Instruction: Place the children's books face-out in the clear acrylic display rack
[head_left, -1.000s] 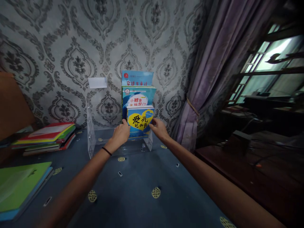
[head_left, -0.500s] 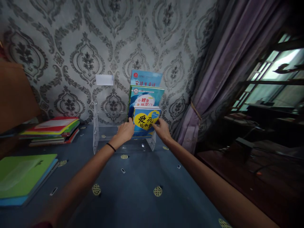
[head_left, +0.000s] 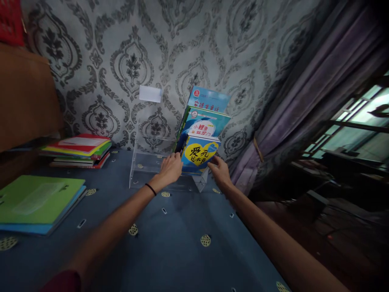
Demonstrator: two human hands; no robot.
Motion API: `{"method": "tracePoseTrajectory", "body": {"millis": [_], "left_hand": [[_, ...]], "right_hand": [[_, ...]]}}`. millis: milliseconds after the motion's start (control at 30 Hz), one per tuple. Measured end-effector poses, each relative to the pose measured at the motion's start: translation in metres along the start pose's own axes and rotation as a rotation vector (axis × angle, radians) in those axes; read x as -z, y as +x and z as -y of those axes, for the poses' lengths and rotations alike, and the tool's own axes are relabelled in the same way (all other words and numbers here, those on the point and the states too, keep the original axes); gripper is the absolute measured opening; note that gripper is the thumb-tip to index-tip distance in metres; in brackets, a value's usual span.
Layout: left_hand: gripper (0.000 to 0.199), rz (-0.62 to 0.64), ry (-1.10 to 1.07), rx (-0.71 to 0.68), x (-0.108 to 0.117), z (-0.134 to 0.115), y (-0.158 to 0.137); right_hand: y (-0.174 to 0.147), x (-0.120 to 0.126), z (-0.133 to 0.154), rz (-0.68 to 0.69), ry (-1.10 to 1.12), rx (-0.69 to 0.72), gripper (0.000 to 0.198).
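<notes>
A blue book with a yellow heart on its cover (head_left: 200, 154) stands at the front of a clear acrylic rack (head_left: 142, 164), toward its right end. My left hand (head_left: 172, 167) is closed at the book's left edge, fingers curled along its side. At the lower right edge, my right hand (head_left: 219, 168) holds it with the thumb in front; its other fingers are partly hidden. Behind it rise a teal-blue book (head_left: 223, 120) and a taller light-blue book (head_left: 225, 100), all tilted slightly.
On the left of the blue patterned tablecloth (head_left: 170, 251) lie a green book on a stack (head_left: 60, 186) and a pile topped by a red one (head_left: 97, 138). A white label (head_left: 150, 94) sits on the rack's upper left. A purple curtain (head_left: 291, 97) hangs at right.
The view has tilted and shifted, so the rack appears farther right. My left hand has slid lower along the front book's left edge. My right hand stays at its right edge.
</notes>
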State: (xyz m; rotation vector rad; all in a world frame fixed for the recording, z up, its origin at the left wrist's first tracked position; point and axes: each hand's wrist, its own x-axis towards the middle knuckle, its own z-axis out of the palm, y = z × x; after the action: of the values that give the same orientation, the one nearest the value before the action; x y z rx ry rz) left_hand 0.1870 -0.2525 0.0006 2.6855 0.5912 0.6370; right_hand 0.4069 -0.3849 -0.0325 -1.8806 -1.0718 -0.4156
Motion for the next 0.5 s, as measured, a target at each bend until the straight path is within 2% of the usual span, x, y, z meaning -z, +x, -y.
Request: {"method": "tracePoseTrajectory", "body": {"millis": [100,267,400,500], "left_hand": [[0.05,-0.07,-0.066,-0.049,0.001,-0.001,0.008],[0.063,-0.205,-0.35,-0.149,0.0,-0.005,0.031],[0.066,-0.185,-0.414,-0.147,0.004,-0.009,0.04],[0.066,-0.174,-0.418,-0.141,0.007,-0.009,0.042]], "right_hand": [[0.011,-0.002,0.012,-0.018,0.187,-0.008,0.045],[0.029,-0.003,0.03,-0.066,0.381,-0.022,0.049],[0.037,-0.001,0.039,-0.122,0.526,-0.092,0.052],[0.04,0.0,0.043,-0.119,0.538,-0.107,0.051]]}}
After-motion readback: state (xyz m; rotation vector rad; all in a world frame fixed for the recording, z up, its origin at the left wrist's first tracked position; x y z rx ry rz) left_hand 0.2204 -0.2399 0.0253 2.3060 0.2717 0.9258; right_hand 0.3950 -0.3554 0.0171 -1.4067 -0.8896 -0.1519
